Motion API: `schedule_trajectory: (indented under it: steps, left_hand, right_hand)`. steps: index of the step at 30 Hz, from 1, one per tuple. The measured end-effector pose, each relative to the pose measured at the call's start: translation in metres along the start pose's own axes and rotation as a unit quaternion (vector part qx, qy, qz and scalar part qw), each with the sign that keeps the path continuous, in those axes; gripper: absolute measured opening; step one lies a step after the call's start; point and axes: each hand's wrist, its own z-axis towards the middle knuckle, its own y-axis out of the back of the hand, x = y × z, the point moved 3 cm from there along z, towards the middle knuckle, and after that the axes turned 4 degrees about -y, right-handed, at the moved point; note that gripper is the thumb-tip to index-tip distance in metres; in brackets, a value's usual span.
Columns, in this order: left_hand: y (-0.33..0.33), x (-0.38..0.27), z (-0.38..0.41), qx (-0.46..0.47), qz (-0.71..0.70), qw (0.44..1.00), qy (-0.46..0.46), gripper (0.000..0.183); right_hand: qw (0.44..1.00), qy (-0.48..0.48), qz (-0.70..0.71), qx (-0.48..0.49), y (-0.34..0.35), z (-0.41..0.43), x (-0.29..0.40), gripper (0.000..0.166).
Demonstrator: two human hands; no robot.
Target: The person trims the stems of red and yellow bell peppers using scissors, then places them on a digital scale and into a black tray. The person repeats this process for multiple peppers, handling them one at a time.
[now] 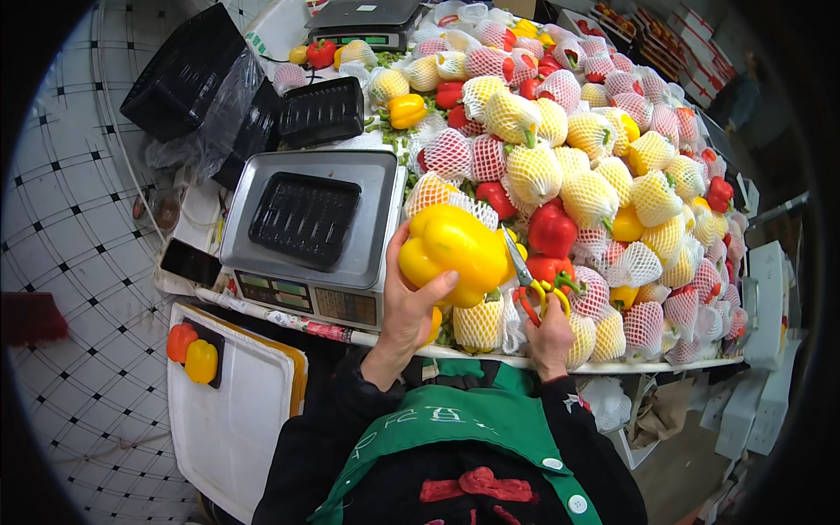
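My left hand (410,302) holds a large yellow bell pepper (453,252), its thumb on the near side. My right hand (552,338) grips scissors (533,283) with yellow and orange handles; the blades point up and left, beside the pepper. Close behind lie a red bell pepper (552,230) and an orange-red one (550,270) with a green stem. Many peppers in white foam nets (587,197) are heaped across the table. On the left, a black plastic tray (305,218) rests on the metal pan of a digital scale (380,262).
Black trays (321,110) and a tall stack of them (184,72) stand beyond the scale. A phone (190,262) lies at the table's left corner. Below, a white foam lid (226,420) bears a small tray with two peppers (201,361). A second scale (361,23) stands at the back.
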Motion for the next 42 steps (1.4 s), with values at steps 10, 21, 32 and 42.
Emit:
schedule_trajectory:
  steps: [10,21,32,42]
  left_hand:
    - [0.011,0.004,0.0,-0.063,-0.125,0.981,0.136,0.069]
    - [0.02,0.006,0.009,-0.108,-0.175,0.966,0.16,0.065]
    - [0.013,0.017,0.003,-0.123,-0.136,0.97,0.161,0.067]
    - [-0.03,0.053,-0.015,0.012,-0.06,0.945,0.32,0.055]
  right_hand:
    - [0.96,-0.079,0.264,0.048,0.069,0.024,0.001,0.047]
    - [0.973,0.132,0.188,-0.014,0.065,0.03,0.032,0.067]
    - [0.966,0.141,0.213,-0.029,0.061,0.024,0.018,0.057]
    - [0.843,0.01,0.533,-0.071,0.089,-0.013,0.054,0.047]
